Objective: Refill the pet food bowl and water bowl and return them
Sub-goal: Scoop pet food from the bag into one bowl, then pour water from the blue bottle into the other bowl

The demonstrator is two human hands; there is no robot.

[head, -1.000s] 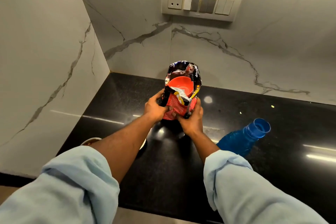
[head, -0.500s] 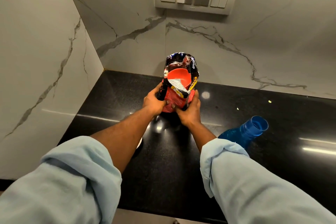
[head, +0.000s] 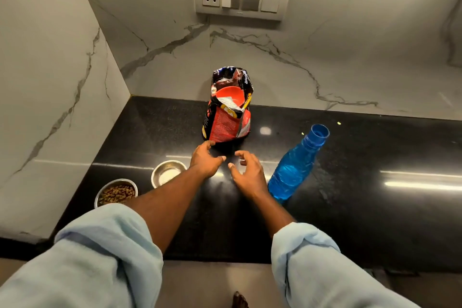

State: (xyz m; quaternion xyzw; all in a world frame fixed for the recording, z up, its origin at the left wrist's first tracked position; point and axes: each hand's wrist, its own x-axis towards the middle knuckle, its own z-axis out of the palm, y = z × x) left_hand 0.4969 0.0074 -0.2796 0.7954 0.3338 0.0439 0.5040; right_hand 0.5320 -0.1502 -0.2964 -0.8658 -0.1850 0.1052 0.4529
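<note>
Both hands [head: 205, 160] [head: 248, 172] released food bag [head: 228, 117], fingers curled apart

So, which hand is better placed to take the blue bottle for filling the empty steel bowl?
Right. The right hand is open and free beside the blue bottle, which stands uncapped at its right; the left hand is farther away, near the empty bowl.

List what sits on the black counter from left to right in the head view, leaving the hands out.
Bowl with kibble → empty steel bowl → open pet food bag with an orange scoop inside → uncapped blue water bottle.
</note>
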